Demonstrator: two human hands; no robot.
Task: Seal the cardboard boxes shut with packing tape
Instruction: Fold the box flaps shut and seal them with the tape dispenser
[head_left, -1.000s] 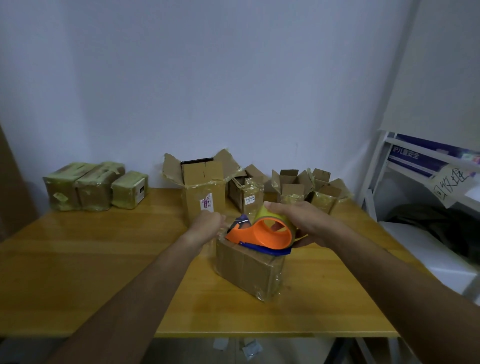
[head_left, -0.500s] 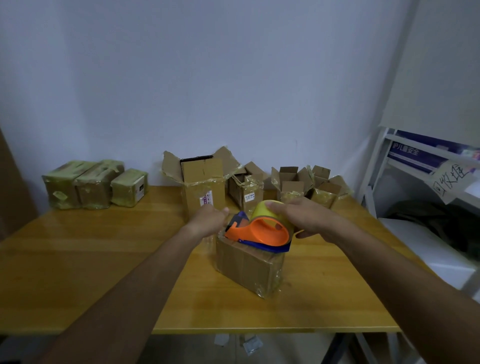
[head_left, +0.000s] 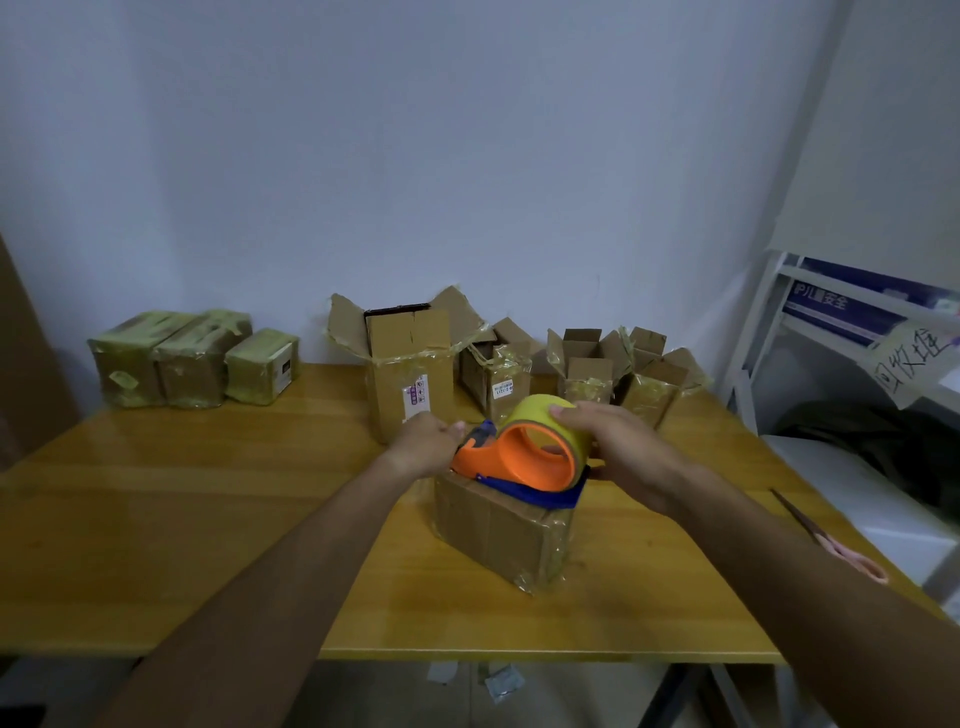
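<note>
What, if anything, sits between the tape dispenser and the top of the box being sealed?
Nothing visible: the tape dispenser, gripped by the right hand, sits directly atop the box. The left hand is at the box's far-left edge, beside its nose.

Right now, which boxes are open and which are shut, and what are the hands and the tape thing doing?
Front box: flaps shut, partly taped.
Tape dispenser: resting on the front box, roll loaded.
Right hand: grips the dispenser.
Left hand: rests on the front box's far end.
Three boxes at back left: shut, wrapped in tape.
Four boxes at the back: flaps open.
Scissors: lying closed.
</note>
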